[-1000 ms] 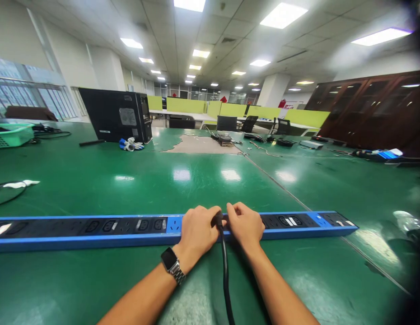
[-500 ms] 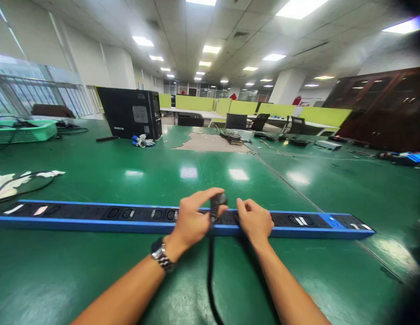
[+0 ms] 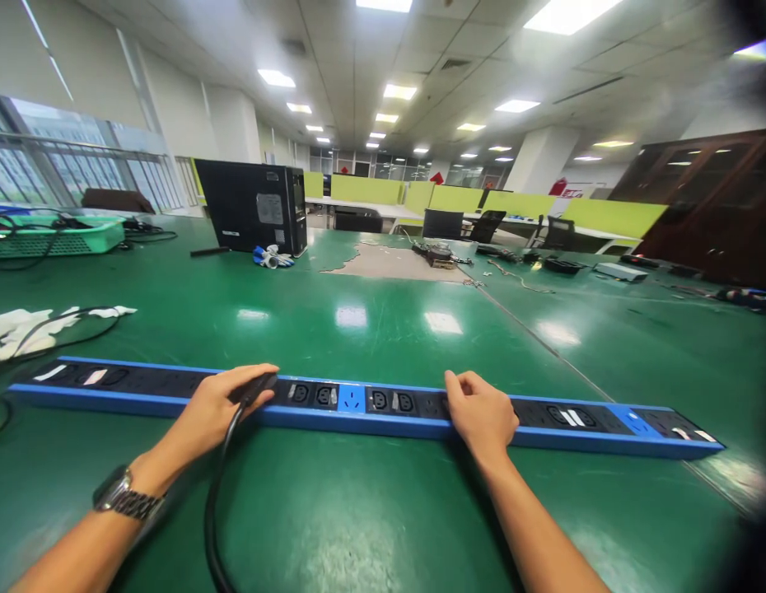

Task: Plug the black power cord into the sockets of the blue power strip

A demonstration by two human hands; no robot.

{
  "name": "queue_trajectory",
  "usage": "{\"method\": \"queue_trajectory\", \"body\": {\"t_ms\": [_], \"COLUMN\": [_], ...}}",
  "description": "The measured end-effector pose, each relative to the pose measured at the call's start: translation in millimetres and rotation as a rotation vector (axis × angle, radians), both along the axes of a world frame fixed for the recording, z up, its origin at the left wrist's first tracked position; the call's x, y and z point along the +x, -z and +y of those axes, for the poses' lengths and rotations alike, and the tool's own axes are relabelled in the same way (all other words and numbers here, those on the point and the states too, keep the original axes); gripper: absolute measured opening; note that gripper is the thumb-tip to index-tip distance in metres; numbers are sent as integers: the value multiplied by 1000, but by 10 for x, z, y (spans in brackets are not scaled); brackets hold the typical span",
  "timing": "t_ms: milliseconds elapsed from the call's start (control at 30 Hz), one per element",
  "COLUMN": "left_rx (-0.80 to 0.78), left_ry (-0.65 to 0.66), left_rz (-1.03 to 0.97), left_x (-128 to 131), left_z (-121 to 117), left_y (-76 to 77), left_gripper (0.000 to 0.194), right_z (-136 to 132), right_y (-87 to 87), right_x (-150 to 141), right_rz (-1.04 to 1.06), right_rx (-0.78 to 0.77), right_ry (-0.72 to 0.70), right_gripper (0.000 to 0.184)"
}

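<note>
A long blue power strip (image 3: 371, 424) with a black socket face lies across the green table in front of me. My left hand (image 3: 210, 408) is closed around a black power plug (image 3: 263, 382), held at the strip's left half; whether its pins touch a socket is hidden. From the plug a thick black cable (image 3: 211, 519) hangs toward me. On the strip's right half rests my right hand (image 3: 483, 416), its fingers curled, and what lies under them is hidden. Between the hands, several black sockets and a blue socket (image 3: 352, 399) are visible.
Farther back stand a black computer case (image 3: 253, 206) and blue-white gloves (image 3: 273, 257). To the left are a green basket (image 3: 80, 237) of cables and a white cloth (image 3: 25, 333) with a black cable. Loose parts (image 3: 441, 254) lie at the back.
My left hand has carried the plug leftward and down along the strip, uncovering the sockets in the middle. My right hand stays at the same part of the strip; the view has shifted slightly.
</note>
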State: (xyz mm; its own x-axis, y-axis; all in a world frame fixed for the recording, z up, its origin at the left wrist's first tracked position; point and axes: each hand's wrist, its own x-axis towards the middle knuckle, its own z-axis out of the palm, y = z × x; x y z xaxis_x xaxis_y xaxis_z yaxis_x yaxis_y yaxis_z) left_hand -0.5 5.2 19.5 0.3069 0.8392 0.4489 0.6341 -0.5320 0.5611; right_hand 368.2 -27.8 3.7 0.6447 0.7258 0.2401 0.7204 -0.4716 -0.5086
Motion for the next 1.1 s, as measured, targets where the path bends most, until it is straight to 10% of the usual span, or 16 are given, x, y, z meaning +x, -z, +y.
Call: {"method": "queue_trajectory", "body": {"t_ms": [433,767,933,1100], "left_rx": [49,101,106,138], "left_ry": [-44,27,69,66], "left_rz": [-35,0,138,-124], "left_x": [78,1106,1182,1351], "left_z": [-33,-118,-80,-189], "left_y": [68,129,109,60], "left_gripper": [39,27,26,28], "right_z": [17,-1,7,2], "right_y": [-16,-38,-23,-36], "right_x": [5,-5,-2,-7], "right_rz": [17,23,15,12], "right_rx": [-32,-44,-16,-19], "right_ry": [1,-6,-9,-12], "right_gripper": [33,34,33,33]}}
